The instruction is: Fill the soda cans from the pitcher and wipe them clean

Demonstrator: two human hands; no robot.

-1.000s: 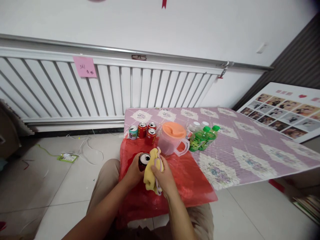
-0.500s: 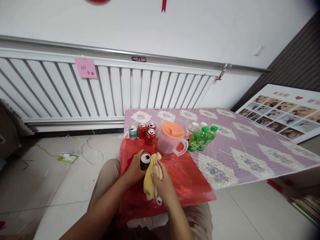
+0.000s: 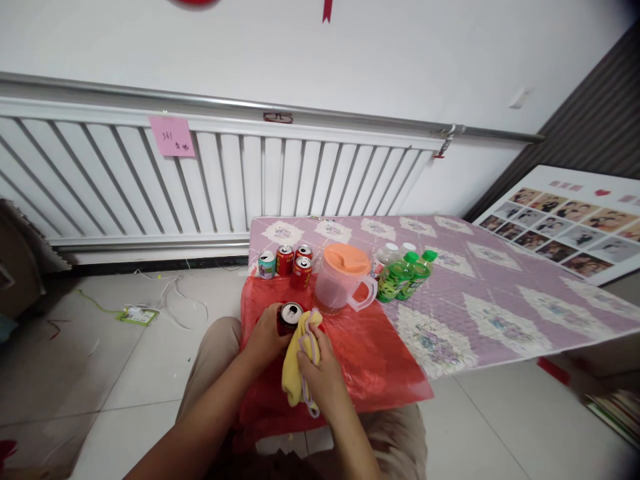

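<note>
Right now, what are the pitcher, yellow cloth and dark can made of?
The pitcher looks like smooth plastic, with cloudy see-through walls. The yellow cloth seems matte fabric, softly folded; which fibre, I can't tell. The dark can is probably metal: its top looks silvery and shiny.

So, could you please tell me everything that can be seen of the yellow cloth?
The yellow cloth looks soft and thick, with a pale purple trim along its edge. It is bunched into loose folds, longer than wide, and its trim curls into a loop at the lower end. The right hand grips it from the right side. Its upper part is at the dark can, overlapping the can's right side in view. Behind it is the red sheet; whether they touch is unclear.
</note>
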